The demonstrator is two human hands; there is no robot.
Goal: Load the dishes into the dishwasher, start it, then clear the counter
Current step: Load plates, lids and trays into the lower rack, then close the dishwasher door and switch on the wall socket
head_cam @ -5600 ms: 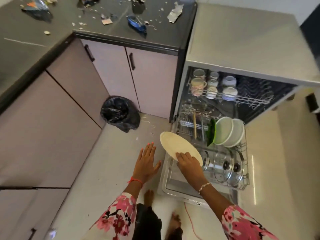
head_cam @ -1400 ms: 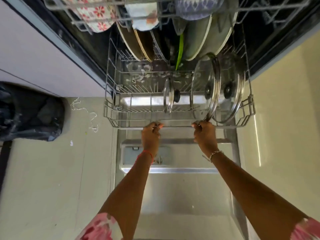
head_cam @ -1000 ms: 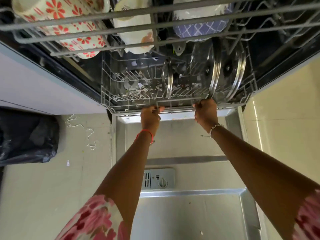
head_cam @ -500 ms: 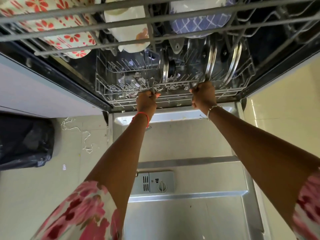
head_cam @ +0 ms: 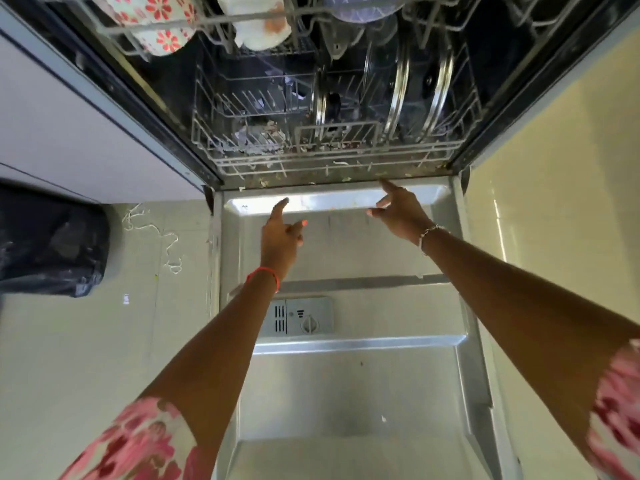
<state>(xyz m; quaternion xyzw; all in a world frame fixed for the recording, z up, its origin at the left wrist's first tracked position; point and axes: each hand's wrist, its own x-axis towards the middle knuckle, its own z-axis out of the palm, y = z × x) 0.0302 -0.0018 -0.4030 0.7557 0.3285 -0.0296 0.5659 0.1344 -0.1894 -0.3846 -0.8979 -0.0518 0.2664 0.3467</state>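
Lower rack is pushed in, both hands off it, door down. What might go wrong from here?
1. Food scraps litter the front of the lower rack and the tub sill; they might keep the door from sealing.
2. The upper rack, carrying a floral cup, may sit forward of the tub; lifting the door could strike it.

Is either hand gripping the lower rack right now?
No, the left hand and right hand are open over the door, fingers extended, none curled round the front rail of the lower rack.
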